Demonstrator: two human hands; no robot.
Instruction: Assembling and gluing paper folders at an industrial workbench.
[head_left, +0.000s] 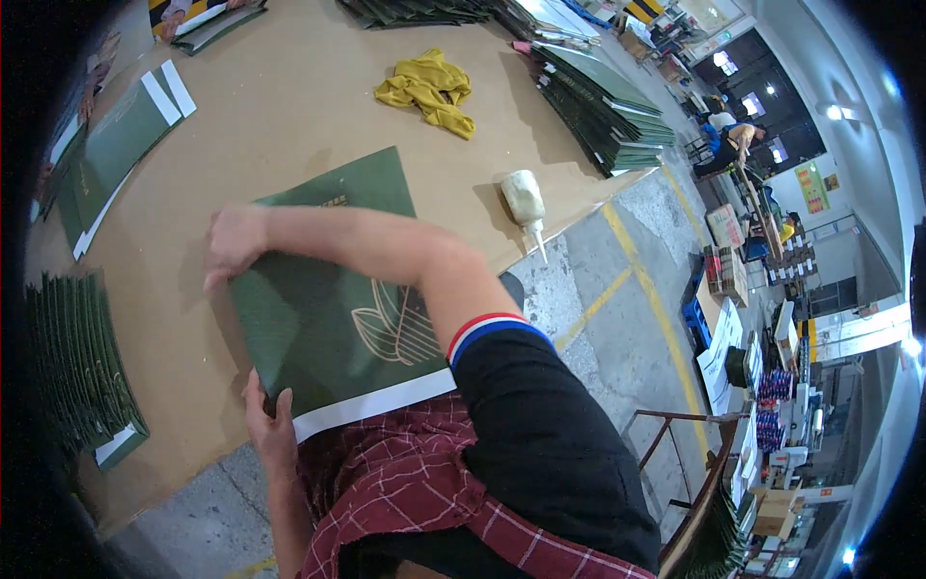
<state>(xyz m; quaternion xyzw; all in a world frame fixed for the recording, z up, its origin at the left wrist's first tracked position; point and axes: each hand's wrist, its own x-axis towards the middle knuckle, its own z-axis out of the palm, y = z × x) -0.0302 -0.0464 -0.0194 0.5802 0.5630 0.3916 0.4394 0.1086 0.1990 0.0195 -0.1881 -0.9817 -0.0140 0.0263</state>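
A dark green paper bag (318, 299) with a gold leaf print lies flat at the table's near edge, a white strip along its near side. My right arm reaches across it. My right hand (236, 244) is closed at the bag's left edge, slightly blurred, its fingertips partly hidden. At the near left corner my left hand (270, 425) grips the bag's edge, with thumb and fingers to either side of the corner. To the right, a white squeeze bottle (524, 200) with a pointed nozzle lies by the table's edge. A crumpled mustard-yellow cloth (429, 92) is farther back.
Stacked green bags (82, 357) stand at the left, and another stack (608, 106) lies at the far right. More bags (125, 150) lie at the far left, near another person's hands (174, 19). The brown tabletop (289, 87) ends at a concrete floor with yellow lines.
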